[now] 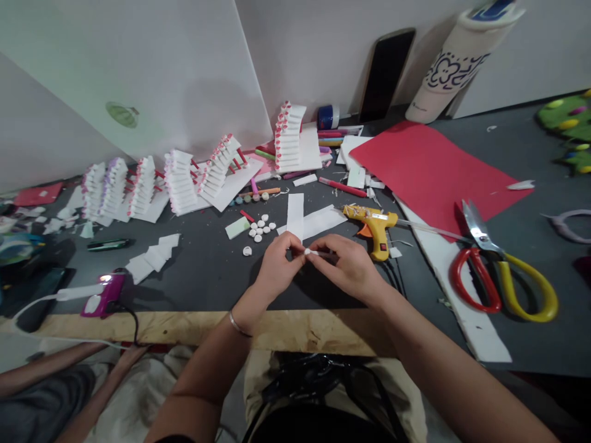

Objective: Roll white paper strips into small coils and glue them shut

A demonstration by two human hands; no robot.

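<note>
We hold a small white piece (308,251) between both hands, just above the dark table (198,271) and near its wooden front edge (314,332). It lies right at the fingertips, its long axis running roughly crosswise, from our left fingertips toward our right palm. Neither hand is clearly nearer, since both meet at it. Our left hand (279,264) pinches its left end between thumb and forefinger; our right hand (347,264) grips it from the other side, thumb underneath and forefinger on top. A thin darker length shows under the right fingers, and we cannot tell whether it belongs to the same piece.

Our forearms angle inward, the wrists low and the thumbs pointing at each other, with a bracelet (237,325) around the left wrist. Just beyond the hands lie two paper strips, one pointing away from us (295,212), the other slanting right (323,220). The glue gun (381,231) rests beyond the right hand, nozzle facing left, and white discs (259,231) sit beyond the left.
</note>
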